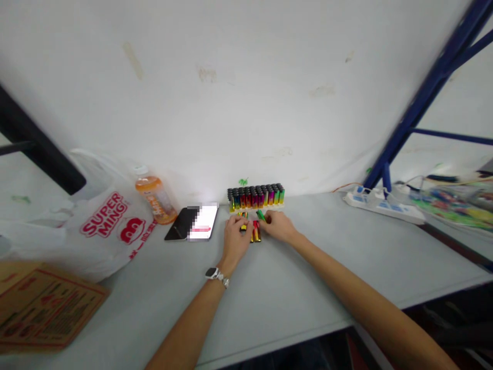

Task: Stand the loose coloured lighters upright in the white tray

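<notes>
Several shiny multicoloured lighters with black tops point(256, 197) stand upright in rows in a pale tray point(274, 207) against the wall. Just in front of them, my left hand point(236, 237) is closed around a lighter with a yellow part point(244, 227). A green lighter point(261, 215) is pinched in the fingers of my right hand point(278, 226). Between the two hands, a few red and gold lighters point(256, 232) lie on the grey table point(292, 293), partly hidden by my left fingers.
Left of my hands are a tablet point(183, 224), an orange drink bottle point(156, 198), a white plastic bag point(111, 226) and a cardboard box point(46, 308). A power strip point(385, 206) and a blue metal frame point(408, 113) are on the right.
</notes>
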A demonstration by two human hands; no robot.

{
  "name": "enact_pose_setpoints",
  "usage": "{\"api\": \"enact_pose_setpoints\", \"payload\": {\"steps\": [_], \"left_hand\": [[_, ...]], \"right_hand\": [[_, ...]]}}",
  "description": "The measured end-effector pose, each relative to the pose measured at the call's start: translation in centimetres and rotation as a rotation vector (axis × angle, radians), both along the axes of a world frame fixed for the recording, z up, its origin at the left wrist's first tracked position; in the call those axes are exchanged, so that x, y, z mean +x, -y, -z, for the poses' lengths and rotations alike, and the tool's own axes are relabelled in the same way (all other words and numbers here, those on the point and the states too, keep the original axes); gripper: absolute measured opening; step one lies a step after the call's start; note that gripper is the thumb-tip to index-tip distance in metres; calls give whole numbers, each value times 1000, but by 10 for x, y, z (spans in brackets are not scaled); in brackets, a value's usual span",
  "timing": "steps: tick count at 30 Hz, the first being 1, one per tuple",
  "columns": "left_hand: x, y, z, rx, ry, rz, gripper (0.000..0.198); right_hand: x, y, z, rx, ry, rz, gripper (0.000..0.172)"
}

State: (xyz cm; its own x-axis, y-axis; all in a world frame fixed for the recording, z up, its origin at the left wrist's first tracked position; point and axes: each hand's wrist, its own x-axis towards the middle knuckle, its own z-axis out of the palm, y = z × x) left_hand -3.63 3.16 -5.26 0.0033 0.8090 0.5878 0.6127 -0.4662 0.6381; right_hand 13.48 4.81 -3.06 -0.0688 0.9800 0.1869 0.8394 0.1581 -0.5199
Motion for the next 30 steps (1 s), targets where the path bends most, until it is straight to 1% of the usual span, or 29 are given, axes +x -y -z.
{"api": "enact_pose_setpoints", "payload": {"steps": [3,6,8,11,13,15,17,20,24,28,30], "left_hand": [[-2,0,-2,17,11,-13,17],[-3,0,-3,12,14,-20,18],[-3,0,-3,2,15,-17,18],[-2,1,-3,-10,17,-6,19],[-1,1,-3,-19,18,-2,19],[-1,2,-4,-25,20,-4,19],[0,4,-5,-26,24,-5,19],[0,4,-5,-23,26,-3,21],[0,3,-3,-40,19,4,20],[0,1,-1,-44,19,15,18],[0,1,0,-40,21,22,18]], "right_hand": [[-12,-9,0,45,-370,-134,17],[-25,-12,-2,-4,-776,-225,11],[-33,-8,-3,-57,-976,-219,10],[-40,3,1,-113,-1142,-185,13],[-42,11,6,-135,-1178,-178,19],[-42,16,11,-134,-1171,-165,33],[-42,17,16,-92,-1144,-149,44],[-41,15,22,-15,-1104,-123,50],[-42,11,26,40,-1042,-88,48],[-42,10,26,98,-969,-31,37],[-43,10,26,128,-924,-26,32]]}}
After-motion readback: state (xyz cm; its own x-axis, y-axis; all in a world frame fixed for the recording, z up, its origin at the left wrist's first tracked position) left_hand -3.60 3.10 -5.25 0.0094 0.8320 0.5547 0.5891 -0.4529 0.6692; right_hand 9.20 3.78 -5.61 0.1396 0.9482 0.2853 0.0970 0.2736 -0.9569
